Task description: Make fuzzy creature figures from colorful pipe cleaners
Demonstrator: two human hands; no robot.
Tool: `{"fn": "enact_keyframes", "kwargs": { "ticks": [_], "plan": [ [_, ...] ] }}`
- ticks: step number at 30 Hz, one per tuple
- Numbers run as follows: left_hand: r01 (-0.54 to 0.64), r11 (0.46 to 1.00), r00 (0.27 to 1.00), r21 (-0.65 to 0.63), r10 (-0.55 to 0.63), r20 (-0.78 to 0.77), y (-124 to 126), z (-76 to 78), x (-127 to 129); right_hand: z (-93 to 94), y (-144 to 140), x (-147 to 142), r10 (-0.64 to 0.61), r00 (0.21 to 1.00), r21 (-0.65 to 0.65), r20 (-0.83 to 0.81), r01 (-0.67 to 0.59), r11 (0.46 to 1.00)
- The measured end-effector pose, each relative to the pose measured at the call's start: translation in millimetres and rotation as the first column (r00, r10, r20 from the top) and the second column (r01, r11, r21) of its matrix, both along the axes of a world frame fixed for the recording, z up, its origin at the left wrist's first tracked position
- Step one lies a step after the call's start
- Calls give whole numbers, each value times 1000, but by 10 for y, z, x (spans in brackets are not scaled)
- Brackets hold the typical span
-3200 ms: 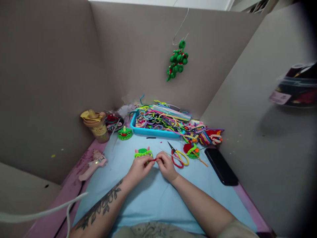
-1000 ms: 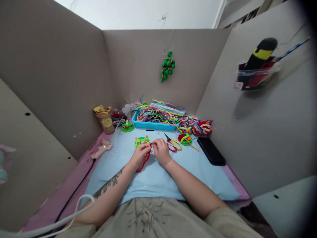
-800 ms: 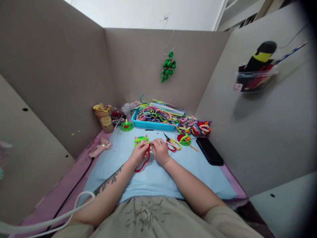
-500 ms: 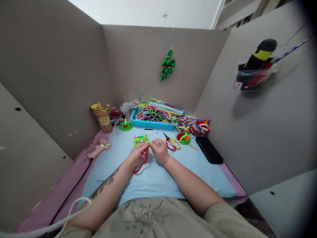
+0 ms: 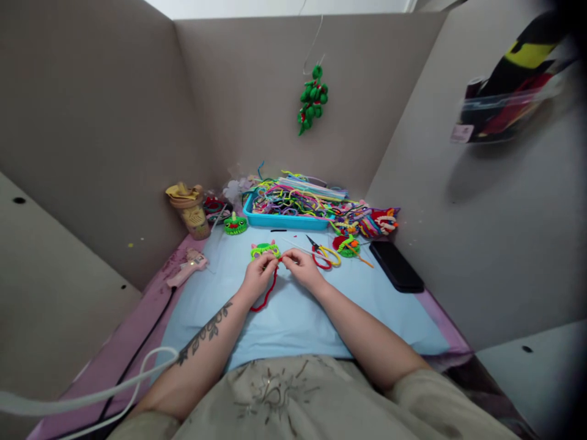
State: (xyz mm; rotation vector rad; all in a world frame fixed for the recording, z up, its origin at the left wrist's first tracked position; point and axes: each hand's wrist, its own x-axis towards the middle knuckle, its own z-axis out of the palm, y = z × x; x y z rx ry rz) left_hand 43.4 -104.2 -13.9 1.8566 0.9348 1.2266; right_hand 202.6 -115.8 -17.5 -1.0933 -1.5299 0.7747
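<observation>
My left hand [image 5: 259,274] is pinched on a red strand [image 5: 266,300], thumb and fingers together. My right hand [image 5: 301,267] is pinched on it too, just beside the left, and a short bit of red shows between my fingertips. From there the strand hangs down and bends left over the blue cloth [image 5: 293,330], toward my left wrist. Both hands are over the middle of the cloth, which covers most of the pink tabletop [image 5: 151,315].

Just beyond my fingers lies a green face [image 5: 265,249] with pink ears, its lower part hidden by my left hand. Near my right hand are a thin rod [image 5: 296,246] and the scissors [image 5: 317,247], blades pointing away and left, one handle red and the other yellow. Right of them sits a round red and green piece [image 5: 347,245], and farther right a black slab [image 5: 397,267] lies near the edge.

Behind all this stands the blue tray [image 5: 288,221], heaped with coloured strands [image 5: 293,200]. Left of the tray are a small green figure [image 5: 235,225] and a cup [image 5: 195,219]. The pink glue gun [image 5: 186,270] lies nearer me on the left, well apart from my hands.
</observation>
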Motion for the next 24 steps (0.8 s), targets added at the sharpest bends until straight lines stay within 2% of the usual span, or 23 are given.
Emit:
{"fn": "enact_keyframes", "kwargs": {
  "ticks": [3, 5, 9, 13, 18, 21, 24],
  "plan": [
    [-31, 999, 999, 6, 32, -13, -17, -3, 5, -4, -2, -14, 41, 996, -68, -84, -46, 997],
    [-55, 998, 998, -33, 56, 5, -20, -12, 10, -1, -11, -23, 29, 995, -69, -93, -35, 997],
    [-63, 981, 994, -186, 78, 75, -23, -24, 31, 10, -29, -44, -53, 995, 1, -80, 53, 999],
    [21, 937, 985, -349, 39, 165, -36, -29, 67, 20, -40, -80, -127, 992, 99, -26, 129, 987],
    [205, 819, 940, -536, -13, 340, -35, -46, 63, 26, -57, -101, -227, 961, 338, 157, 163, 927],
    [367, 718, 890, -592, -86, 447, -24, -36, 22, 8, -58, -74, -243, 926, 482, 290, 78, 873],
    [458, 602, 858, -654, -108, 502, -15, -2, -14, -17, -53, -26, -276, 871, 560, 406, 1, 829]
  ]
}}
